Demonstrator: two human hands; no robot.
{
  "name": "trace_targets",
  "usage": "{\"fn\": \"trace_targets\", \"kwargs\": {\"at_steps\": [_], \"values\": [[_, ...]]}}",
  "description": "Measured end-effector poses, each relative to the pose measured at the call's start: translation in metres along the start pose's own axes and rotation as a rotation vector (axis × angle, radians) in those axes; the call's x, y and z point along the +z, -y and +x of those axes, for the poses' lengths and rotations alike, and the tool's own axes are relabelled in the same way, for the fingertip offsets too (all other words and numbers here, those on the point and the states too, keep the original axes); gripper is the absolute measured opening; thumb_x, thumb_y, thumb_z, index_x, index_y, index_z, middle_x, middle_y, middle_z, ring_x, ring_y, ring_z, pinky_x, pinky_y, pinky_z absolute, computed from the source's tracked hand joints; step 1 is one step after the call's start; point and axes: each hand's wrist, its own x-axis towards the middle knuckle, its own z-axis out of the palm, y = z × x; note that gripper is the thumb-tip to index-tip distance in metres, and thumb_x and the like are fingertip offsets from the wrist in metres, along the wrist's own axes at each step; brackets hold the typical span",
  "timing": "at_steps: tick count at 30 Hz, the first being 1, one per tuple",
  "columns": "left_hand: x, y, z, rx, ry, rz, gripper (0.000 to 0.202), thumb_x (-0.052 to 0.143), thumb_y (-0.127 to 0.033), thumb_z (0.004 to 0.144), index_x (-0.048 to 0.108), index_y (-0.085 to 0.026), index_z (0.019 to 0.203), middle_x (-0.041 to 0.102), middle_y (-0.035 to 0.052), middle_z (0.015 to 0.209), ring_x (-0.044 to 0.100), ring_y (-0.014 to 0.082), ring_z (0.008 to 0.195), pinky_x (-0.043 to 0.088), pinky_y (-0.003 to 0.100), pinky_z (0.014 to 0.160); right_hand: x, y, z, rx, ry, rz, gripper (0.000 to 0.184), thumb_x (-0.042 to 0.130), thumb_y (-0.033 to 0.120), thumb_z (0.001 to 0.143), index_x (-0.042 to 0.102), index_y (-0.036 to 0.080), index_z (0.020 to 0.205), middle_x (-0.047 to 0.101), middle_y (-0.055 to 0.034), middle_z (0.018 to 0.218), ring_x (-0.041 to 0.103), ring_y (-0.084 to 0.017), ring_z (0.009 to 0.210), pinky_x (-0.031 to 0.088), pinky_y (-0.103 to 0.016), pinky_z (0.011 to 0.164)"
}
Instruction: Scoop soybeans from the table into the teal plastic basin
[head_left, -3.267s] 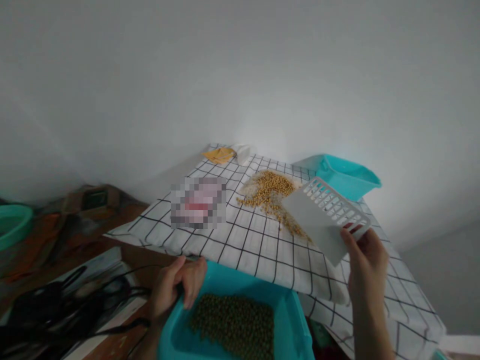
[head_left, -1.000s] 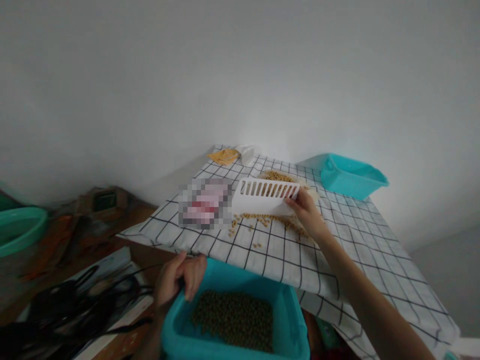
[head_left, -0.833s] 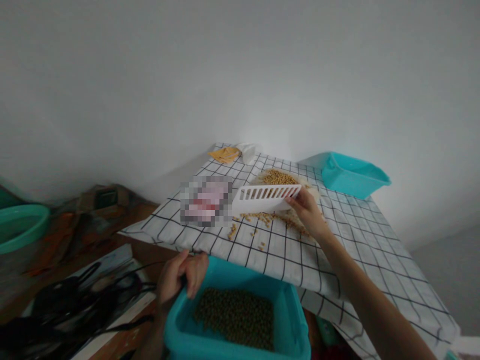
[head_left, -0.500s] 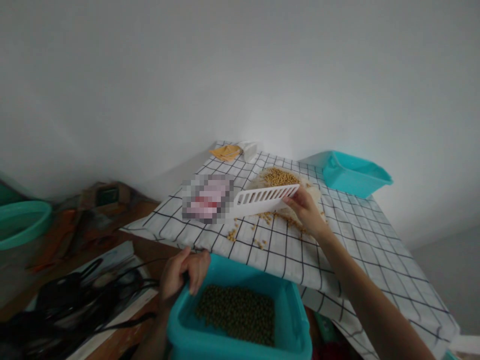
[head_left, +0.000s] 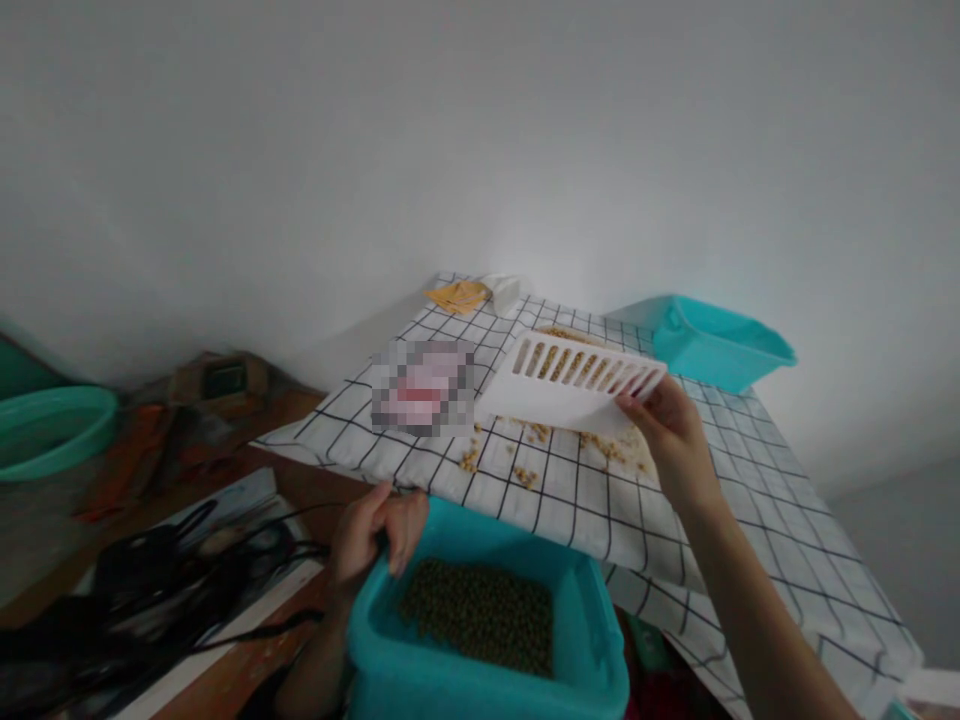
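My right hand [head_left: 671, 430] pinches the right end of a white plastic piece with a row of slots [head_left: 570, 395], holding it tilted over the table. Behind it, partly hidden, lies a pile of yellow soybeans [head_left: 564, 334] on what looks like a pale bag, with loose beans [head_left: 525, 476] scattered in front. My left hand [head_left: 379, 530] is closed over the back left rim of a teal plastic bin [head_left: 480, 668]. Inside that bin is a layer of small dark green beans [head_left: 491, 610].
A second teal bin [head_left: 720, 345] stands at the back right of the checked tablecloth [head_left: 675, 545]. A blurred-out pink packet [head_left: 424, 388] and a yellow cloth-like piece [head_left: 457, 296] lie left. Black cables [head_left: 172, 570] and a green basin [head_left: 56, 435] are far left.
My right hand has moved right and nearer with the white slotted piece, which has tipped so more of its broad face shows. My left hand stays on the bin's rim.
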Motion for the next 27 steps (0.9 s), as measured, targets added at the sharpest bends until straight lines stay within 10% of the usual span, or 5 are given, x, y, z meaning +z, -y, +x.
{"fn": "trace_targets", "kwargs": {"at_steps": [9,17,27], "values": [[0.009,0.001,0.0,0.08,-0.027,0.04,0.065,0.036,-0.033,0.103,0.052,-0.019,0.041,0.048,0.0009,0.037,0.041,0.0123,0.042,0.032,0.034,0.055,-0.038,0.001,-0.074,0.225,-0.138,-0.167,0.014,0.072,0.034,0.087,0.068,0.026,0.098,0.07,-0.0034,0.099,0.065,-0.023,0.097,0.049,-0.035,0.089],[-0.003,0.001,0.005,0.085,0.054,0.085,0.068,0.033,-0.037,0.103,0.053,-0.019,0.041,0.051,0.0024,0.035,0.045,0.0126,0.04,0.035,0.034,0.055,-0.037,0.005,-0.078,0.303,0.019,-0.131,0.02,0.072,0.036,0.086,0.069,0.026,0.103,0.073,-0.0059,0.108,0.067,-0.025,0.1,0.051,-0.037,0.093],[-0.011,-0.002,0.004,0.092,0.074,0.078,0.07,0.03,-0.035,0.105,0.055,-0.019,0.042,0.05,0.0022,0.035,0.044,0.0123,0.04,0.036,0.034,0.057,-0.019,0.004,-0.069,0.222,-0.115,-0.141,0.021,0.073,0.035,0.085,0.069,0.025,0.104,0.074,-0.007,0.108,0.068,-0.027,0.103,0.052,-0.04,0.092]]}}
